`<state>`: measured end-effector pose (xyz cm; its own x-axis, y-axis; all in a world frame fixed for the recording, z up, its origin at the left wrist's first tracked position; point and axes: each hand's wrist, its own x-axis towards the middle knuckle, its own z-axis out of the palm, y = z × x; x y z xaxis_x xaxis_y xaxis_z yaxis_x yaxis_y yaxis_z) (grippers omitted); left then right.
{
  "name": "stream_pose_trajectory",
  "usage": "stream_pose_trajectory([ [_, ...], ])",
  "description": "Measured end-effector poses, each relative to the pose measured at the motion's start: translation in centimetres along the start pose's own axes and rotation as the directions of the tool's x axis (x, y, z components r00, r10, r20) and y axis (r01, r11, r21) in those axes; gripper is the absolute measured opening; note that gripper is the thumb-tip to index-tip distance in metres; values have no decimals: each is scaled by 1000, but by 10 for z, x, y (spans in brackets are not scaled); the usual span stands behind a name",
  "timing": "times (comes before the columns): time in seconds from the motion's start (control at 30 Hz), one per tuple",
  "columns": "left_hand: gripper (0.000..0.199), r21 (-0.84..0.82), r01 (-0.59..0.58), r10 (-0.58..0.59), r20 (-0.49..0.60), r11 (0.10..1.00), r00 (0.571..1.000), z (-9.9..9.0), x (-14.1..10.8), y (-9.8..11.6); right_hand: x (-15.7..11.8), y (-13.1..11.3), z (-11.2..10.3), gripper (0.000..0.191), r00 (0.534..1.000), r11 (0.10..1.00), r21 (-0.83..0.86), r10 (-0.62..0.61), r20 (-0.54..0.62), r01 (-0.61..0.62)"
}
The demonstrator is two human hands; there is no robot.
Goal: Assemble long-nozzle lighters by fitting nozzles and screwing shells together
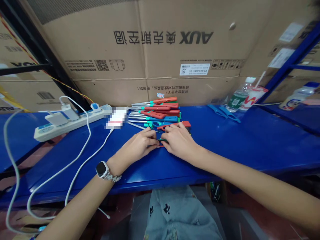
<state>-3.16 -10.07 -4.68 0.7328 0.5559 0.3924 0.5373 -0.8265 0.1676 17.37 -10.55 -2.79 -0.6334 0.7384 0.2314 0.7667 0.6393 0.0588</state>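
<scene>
My left hand [145,142] and my right hand [176,140] meet over the blue table [140,171], fingers bent and closed. Between their fingertips small red and green parts show, mostly hidden, so I cannot make out what is held. Just behind my right hand lies a red-handled tool [185,123]. Beyond both hands is a pile of long lighter-like tools with thin metal rods pointing left; the handles are red [156,114], blue [170,119] and green. A watch [102,169] is on my left wrist.
A white power strip [75,124] with plugs and cables lies at the left, beside a blurred white item [117,117]. At the right are blue plastic pieces [223,112], a green-labelled bottle [236,100], a cup [252,96] and another bottle [300,96]. Cardboard [160,53] stands behind.
</scene>
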Motion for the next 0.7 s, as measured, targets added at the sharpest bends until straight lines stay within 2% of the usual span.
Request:
stream_pose_trajectory([
  [0.23, 25, 6, -6, 6, 23, 1000, 1000, -1, 0, -2, 3, 3, 3, 20, 999, 999, 19, -38, 13, 38],
  [0.43, 21, -31, 55, -54, 18, 998, 998, -1, -3, -2, -18, 11, 12, 31, 990, 992, 78, -90, -112, 99],
  [0.57, 14, -29, 78, -78, -3, 997, 997, -3, -3, 0, -30, 16, 17, 43, 992, 983, 154, -85, -95, 99],
  [0.7, 33, 43, 121, -120, -13, 992, 993, -4, -2, 7, -32, 24, 14, 49, 995, 970, 227, -77, -57, 88],
])
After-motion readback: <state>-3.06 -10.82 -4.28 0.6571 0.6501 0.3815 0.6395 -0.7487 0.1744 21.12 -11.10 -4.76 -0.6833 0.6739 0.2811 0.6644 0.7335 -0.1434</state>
